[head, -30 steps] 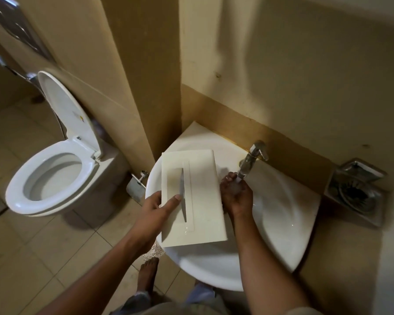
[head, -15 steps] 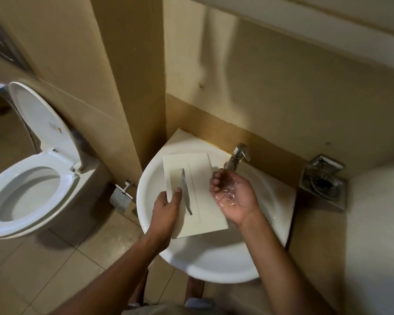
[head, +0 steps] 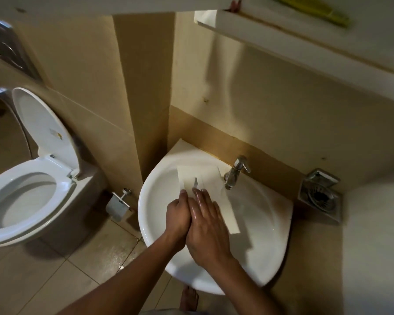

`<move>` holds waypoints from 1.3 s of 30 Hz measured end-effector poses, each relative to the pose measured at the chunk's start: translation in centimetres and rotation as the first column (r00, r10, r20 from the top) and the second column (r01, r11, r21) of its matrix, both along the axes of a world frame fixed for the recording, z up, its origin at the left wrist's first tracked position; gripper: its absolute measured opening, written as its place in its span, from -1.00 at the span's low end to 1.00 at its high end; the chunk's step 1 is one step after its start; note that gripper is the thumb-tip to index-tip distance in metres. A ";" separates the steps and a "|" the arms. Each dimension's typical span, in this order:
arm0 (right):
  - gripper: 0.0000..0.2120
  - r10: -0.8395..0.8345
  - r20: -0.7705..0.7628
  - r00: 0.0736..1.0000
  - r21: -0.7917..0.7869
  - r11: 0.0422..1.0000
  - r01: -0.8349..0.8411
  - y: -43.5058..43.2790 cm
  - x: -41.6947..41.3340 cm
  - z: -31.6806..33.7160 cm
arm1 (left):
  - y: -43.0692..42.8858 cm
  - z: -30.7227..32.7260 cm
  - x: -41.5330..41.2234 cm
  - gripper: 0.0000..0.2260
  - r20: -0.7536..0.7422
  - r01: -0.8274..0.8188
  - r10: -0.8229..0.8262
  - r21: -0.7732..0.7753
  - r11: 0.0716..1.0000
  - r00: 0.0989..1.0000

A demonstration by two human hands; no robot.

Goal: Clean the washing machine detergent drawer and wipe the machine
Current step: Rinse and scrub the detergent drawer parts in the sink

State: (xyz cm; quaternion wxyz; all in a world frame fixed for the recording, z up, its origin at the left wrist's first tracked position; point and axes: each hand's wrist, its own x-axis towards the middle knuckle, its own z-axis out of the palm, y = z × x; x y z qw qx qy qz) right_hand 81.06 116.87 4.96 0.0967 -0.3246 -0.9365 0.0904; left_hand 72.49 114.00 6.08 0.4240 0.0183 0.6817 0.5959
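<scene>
The cream detergent drawer point(head: 216, 189), a flat rectangular piece with a narrow slot down its middle, lies tilted over the white corner sink point(head: 266, 214) just left of the chrome tap point(head: 236, 173). My left hand point(head: 178, 214) grips the drawer's near left edge. My right hand point(head: 205, 223) is wet and lies flat, palm down, on the drawer's face, pressed against the left hand. The hands hide the drawer's near half.
An open white toilet point(head: 25, 201) stands at the left, with a paper holder point(head: 118, 205) on the wall between it and the sink. A metal soap holder point(head: 320, 196) sits at the right. A shelf point(head: 305, 35) overhangs the sink.
My right hand has turned from cupped palm up under the tap to flat, palm down on the drawer. The drawer has shifted towards the tap, and my view has pulled back.
</scene>
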 end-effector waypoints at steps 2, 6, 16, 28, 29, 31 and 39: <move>-0.36 0.075 0.133 0.988 -0.086 0.994 -0.063 1.2 -1.0 1.0 | -0.1 0.1 -0.8 -0.60 0.016 -0.005 0.006 -0.019 1.000 1.000; -0.35 0.165 0.299 0.940 -0.168 0.979 -0.118 5.0 -3.0 1.8 | -0.3 0.3 -1.6 -0.56 -0.090 0.072 -0.075 -0.036 0.997 0.993; -0.24 0.217 0.334 0.917 -0.122 0.975 -0.186 12.6 -6.7 1.0 | -2.1 0.1 -0.4 -0.51 -0.192 0.186 -0.202 -0.099 0.978 0.960; -0.71 -0.963 0.202 0.177 -0.911 -0.251 -0.326 9.9 -0.4 -3.8 | -2.8 1.6 -3.1 -0.60 -0.232 0.016 -0.019 -0.016 1.000 0.973; -0.68 -0.954 0.243 0.175 -0.851 -0.297 -0.433 10.0 -0.5 -4.6 | -2.8 1.5 -3.1 -0.60 -0.220 0.008 -0.012 -0.018 1.000 0.976; -0.72 -0.955 0.246 0.164 -0.813 -0.296 -0.502 10.8 -1.0 -5.5 | -2.9 0.9 -3.1 -0.60 -0.200 0.004 -0.012 -0.041 0.999 0.980; -0.65 -0.971 0.082 0.226 -0.682 -0.220 -0.698 12.0 -2.3 -7.0 | -3.0 -0.2 -3.4 -0.51 -0.209 -0.027 0.000 -0.128 0.991 0.978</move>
